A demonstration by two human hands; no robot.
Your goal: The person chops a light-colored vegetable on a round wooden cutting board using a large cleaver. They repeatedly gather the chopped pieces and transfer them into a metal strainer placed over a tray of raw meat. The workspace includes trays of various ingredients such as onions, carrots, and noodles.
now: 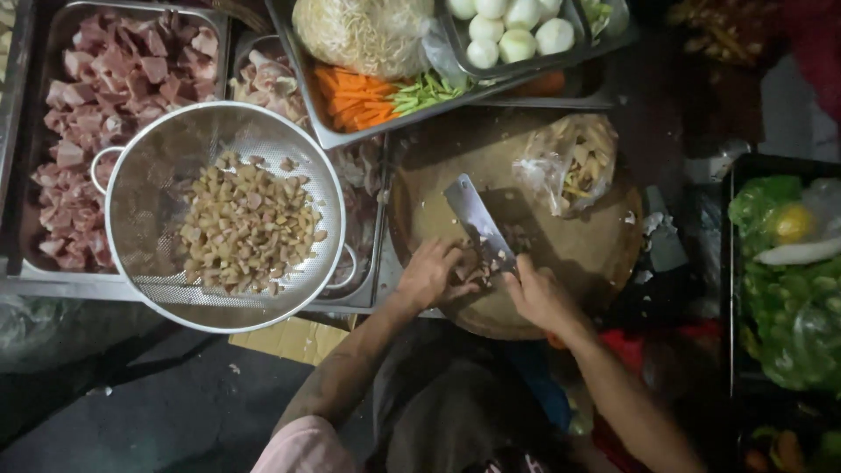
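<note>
A round wooden chopping board (604,254) lies in the middle. My right hand (539,293) grips the handle of a cleaver (476,217), whose wide blade points up and left over the board. My left hand (429,273) rests beside the blade, fingers curled over small brownish chopped pieces (477,267) near the board's front edge. To the left, a metal colander (149,175) holds a heap of pale diced pieces (248,226). A clear plastic bag (569,162) of sliced yellowish strips lies on the far right of the board.
A steel tray (53,35) of cubed raw meat sits far left, partly under the colander. At the back a tray (302,79) holds noodles, carrot sticks, green beans and white eggs. A dark crate (729,289) of green vegetables stands at the right.
</note>
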